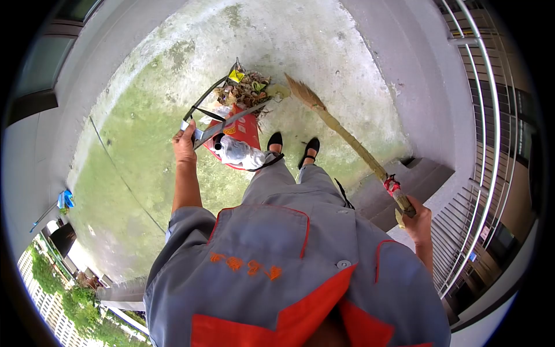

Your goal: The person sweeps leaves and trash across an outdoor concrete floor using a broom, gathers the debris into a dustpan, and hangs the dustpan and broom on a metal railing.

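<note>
My left hand [185, 143] is closed around the metal handle of a red dustpan [247, 128], which has white lettering and black straps about it. Dry leaves [252, 85] and a yellow scrap [236, 76] are heaped at its far end. A clear plastic bag with something inside [240, 152] lies at its near end. In my right hand [417, 222] is the lower end of a long straw broom [351, 139], bound with red cloth near my grip. The broom's bristles point toward the leaves, a little apart from them.
Around my feet lies a concrete floor [144, 185] with green stains. A grey step [404, 191] and metal railings [491, 115] stand to the right. At the far left, a blue object [65, 199] rests by the wall [34, 168].
</note>
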The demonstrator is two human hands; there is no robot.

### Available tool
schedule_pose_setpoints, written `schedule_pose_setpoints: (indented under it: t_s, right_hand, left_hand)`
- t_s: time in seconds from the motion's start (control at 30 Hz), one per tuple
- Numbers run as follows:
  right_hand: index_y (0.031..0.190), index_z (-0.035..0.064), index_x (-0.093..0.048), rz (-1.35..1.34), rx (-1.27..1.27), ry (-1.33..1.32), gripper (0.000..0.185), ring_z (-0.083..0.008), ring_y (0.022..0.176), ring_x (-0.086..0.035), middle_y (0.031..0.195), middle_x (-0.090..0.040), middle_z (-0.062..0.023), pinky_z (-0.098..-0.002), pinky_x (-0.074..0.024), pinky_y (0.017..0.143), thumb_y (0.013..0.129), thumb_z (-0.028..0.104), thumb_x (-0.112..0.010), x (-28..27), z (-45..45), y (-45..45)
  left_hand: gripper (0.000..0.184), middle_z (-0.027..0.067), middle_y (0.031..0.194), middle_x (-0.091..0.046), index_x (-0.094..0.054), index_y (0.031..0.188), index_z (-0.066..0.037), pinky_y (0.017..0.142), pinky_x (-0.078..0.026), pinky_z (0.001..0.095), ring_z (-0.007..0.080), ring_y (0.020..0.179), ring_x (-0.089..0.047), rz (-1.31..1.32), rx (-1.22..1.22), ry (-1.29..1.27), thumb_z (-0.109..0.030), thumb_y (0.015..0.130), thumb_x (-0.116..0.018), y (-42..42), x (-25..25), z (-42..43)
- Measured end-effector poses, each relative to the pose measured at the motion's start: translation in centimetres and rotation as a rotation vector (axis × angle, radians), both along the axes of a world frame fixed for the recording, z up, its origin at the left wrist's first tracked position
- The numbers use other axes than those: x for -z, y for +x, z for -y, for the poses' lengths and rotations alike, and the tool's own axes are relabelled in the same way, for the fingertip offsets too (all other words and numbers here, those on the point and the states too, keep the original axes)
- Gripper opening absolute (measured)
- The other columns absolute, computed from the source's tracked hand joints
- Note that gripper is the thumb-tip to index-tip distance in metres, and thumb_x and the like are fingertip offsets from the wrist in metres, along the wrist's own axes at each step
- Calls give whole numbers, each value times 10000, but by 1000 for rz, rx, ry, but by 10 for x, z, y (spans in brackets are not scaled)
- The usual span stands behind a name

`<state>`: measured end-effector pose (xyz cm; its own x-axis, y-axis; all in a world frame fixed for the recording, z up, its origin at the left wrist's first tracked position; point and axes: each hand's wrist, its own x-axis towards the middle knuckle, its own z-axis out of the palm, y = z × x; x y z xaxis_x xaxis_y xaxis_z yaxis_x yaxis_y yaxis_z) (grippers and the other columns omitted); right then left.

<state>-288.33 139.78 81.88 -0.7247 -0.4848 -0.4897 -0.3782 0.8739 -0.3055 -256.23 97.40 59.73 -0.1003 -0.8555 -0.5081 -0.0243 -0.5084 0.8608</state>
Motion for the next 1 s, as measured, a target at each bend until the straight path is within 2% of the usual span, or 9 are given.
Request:
schedule_pose_setpoints:
  t_s: [0.13, 0.23, 0.43, 0.6, 0.7, 0.83, 0.9, 0.93, 1.0]
  right_hand:
    - [917, -20, -560, -43, 105, -109, 329, -259, 657, -586, 733, -582, -173, -299, -445, 633, 590, 8, -534, 6, -25, 3]
    - [917, -23, -560, -46, 192, -102, 336, -256, 675, -586, 745, -581, -178, -294, -443, 642, 586, 6, -515, 14, -35, 4]
    - [925, 9, -572, -67, 223, -56, 379, -308, 706, -573, 759, -582, -185, -329, -442, 665, 550, 35, -522, 50, -84, -6]
    - [890, 43, -602, -73, 416, -2, 371, -291, 722, -583, 742, -589, -176, -327, -451, 668, 523, 69, -552, 79, -137, 14]
    - [875, 42, -611, -37, 586, -24, 364, -223, 654, -589, 709, -599, -142, -301, -451, 617, 514, 71, -575, 84, -172, 36]
    - [878, 28, -608, -45, 786, -87, 367, -159, 616, -572, 666, -595, -124, -274, -448, 586, 516, 83, -592, 85, -208, 60]
    - [876, 55, -610, -78, 860, -168, 385, -244, 674, -602, 717, -597, -164, -309, -465, 624, 496, 105, -586, 93, -231, 69]
    - [876, 55, -610, -105, 880, -193, 385, -244, 674, -602, 717, -597, -164, -309, -465, 624, 496, 105, -586, 90, -239, 71]
    - [884, -15, -595, -165, 955, -418, 366, -124, 616, -549, 691, -597, -85, -260, -437, 560, 525, 54, -577, 67, -264, 93]
  left_hand:
    - [161, -27, 606, -517, -568, 615, -70, 554, -338, 209, 64, 547, -439, -98, -93, -117, -175, 687, -666, 3, -63, 23]
    - [146, -11, 701, -550, -595, 724, -38, 663, -357, 218, 70, 656, -480, -147, -107, -151, -165, 694, -660, 12, -107, 41]
    - [148, 0, 745, -572, -605, 808, -24, 633, -355, 207, 81, 670, -504, -62, 81, -266, -141, 721, -625, 0, -194, 78]
    - [233, 52, 790, -583, -586, 847, 53, 699, -398, 219, 97, 736, -536, 41, 255, -383, -122, 702, -635, -36, -219, 100]
    - [196, -12, 690, -549, -601, 758, -5, 563, -349, 189, 60, 591, -468, 252, 367, -397, -174, 679, -661, -50, -227, 113]
    - [244, -7, 691, -557, -606, 766, -21, 582, -349, 194, 67, 618, -480, 202, 450, -493, -235, 670, -671, -95, -252, 91]
    - [257, -1, 704, -562, -605, 781, -17, 595, -365, 215, 78, 629, -489, 183, 505, -484, -243, 675, -668, -106, -263, 88]
    - [269, 17, 732, -570, -602, 815, -2, 641, -384, 234, 99, 657, -505, 142, 525, -485, -233, 689, -657, -115, -272, 78]
    - [273, 27, 755, -572, -598, 831, 5, 661, -388, 235, 109, 672, -510, 38, 534, -553, -227, 696, -650, -109, -294, 55]
